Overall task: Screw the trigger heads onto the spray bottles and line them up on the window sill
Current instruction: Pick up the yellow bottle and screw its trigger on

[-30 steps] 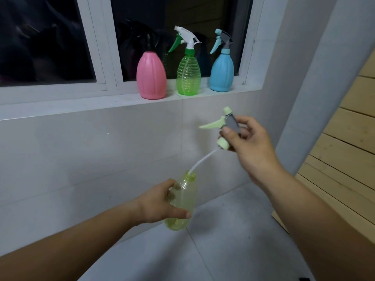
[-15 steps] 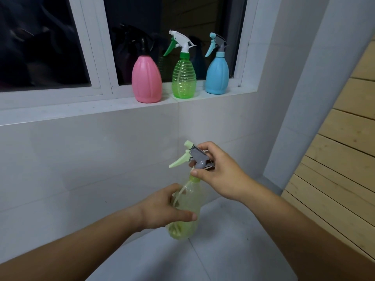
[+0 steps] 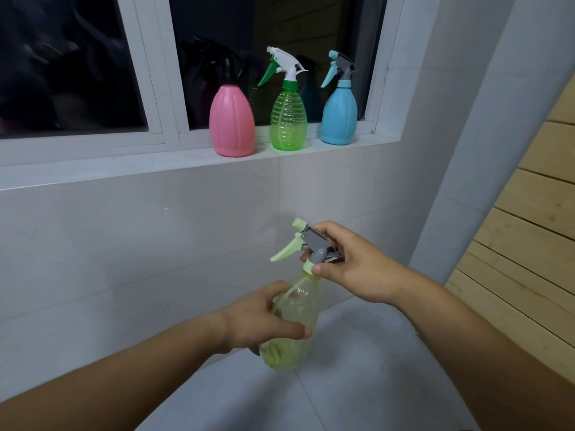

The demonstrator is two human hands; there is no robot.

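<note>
My left hand (image 3: 263,320) grips the body of a pale yellow-green spray bottle (image 3: 298,312), held upright in front of the tiled wall. On its neck sits a grey and light-green trigger head (image 3: 306,244), and my right hand (image 3: 351,265) holds that head with thumb and fingers on its collar. Up on the white window sill (image 3: 124,164) three bottles stand in a row: a pink bottle (image 3: 231,122) with a black head, a clear green bottle (image 3: 288,119) with a white and green head, and a blue bottle (image 3: 339,115) with a grey and blue head.
A dark window (image 3: 68,63) with white frames is behind the sill. A white tiled wall (image 3: 140,244) runs below it, and a white pillar (image 3: 485,135) stands to the right. Light wooden slats (image 3: 535,237) fill the far right. The floor (image 3: 357,384) is pale tile.
My right hand has brought the trigger head down, fed its tube into the bottle and seated the head on the neck. The view has moved closer to the wall.
</note>
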